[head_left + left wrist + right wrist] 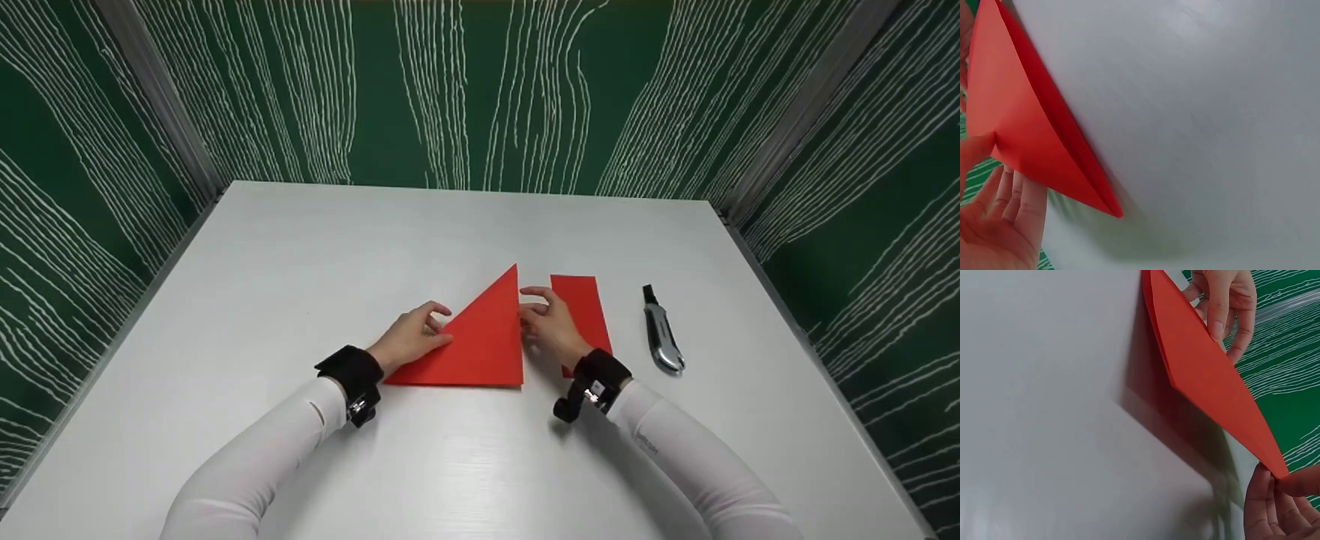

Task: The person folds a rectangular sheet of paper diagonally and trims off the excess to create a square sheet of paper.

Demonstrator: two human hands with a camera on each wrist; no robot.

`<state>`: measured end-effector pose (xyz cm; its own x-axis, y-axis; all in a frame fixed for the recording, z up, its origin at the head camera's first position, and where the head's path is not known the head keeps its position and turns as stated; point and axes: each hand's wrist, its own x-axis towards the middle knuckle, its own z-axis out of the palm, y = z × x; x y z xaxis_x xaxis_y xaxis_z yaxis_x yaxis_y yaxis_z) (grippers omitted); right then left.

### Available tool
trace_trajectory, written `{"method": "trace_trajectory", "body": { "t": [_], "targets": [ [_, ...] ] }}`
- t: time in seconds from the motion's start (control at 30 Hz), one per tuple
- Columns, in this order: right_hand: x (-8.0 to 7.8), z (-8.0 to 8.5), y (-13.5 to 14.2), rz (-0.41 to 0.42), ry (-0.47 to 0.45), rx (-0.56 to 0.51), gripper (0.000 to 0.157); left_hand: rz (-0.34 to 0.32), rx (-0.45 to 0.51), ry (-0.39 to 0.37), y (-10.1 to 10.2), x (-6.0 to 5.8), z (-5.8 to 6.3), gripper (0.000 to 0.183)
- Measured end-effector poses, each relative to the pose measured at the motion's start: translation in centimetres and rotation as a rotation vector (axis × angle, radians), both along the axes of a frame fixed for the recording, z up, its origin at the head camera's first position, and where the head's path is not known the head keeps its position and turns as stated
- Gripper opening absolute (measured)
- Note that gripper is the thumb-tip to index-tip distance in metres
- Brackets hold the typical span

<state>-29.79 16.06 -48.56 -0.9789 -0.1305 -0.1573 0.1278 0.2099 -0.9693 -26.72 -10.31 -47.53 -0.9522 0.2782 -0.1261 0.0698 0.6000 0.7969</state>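
Observation:
A red sheet of paper (480, 341), folded into a triangle with its tall point away from me, is tilted up off the table in the wrist views. My left hand (412, 337) pinches its slanted edge. In the left wrist view the thumb of that hand (1008, 230) lies on top and the fingers lie underneath. At the upright edge, my right hand (551, 324) pinches the paper. The right wrist view has the right hand's thumb and fingers (1266, 495) meeting at the paper's far end, the tips partly hidden. Two layers show along the near edge.
A red paper strip (583, 304) lies on the white table (450, 465), partly under my right hand and wrist. Farther right lies a utility knife (664, 334). Green walls with white lines (495, 97) stand around the table's back and sides.

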Motion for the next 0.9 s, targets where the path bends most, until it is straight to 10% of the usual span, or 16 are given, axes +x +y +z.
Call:
{"method": "trace_trajectory", "body": {
  "t": [0.3,0.9],
  "targets": [
    [-0.2,-0.3,-0.1,0.007,-0.011,0.021,0.042,-0.234,-0.252,0.115,0.7,1.0,-0.5,0.12],
    [-0.2,-0.5,0.4,0.019,-0.007,0.039,0.042,-0.309,-0.308,0.176,0.5,1.1,-0.6,0.121]
  ]
}}
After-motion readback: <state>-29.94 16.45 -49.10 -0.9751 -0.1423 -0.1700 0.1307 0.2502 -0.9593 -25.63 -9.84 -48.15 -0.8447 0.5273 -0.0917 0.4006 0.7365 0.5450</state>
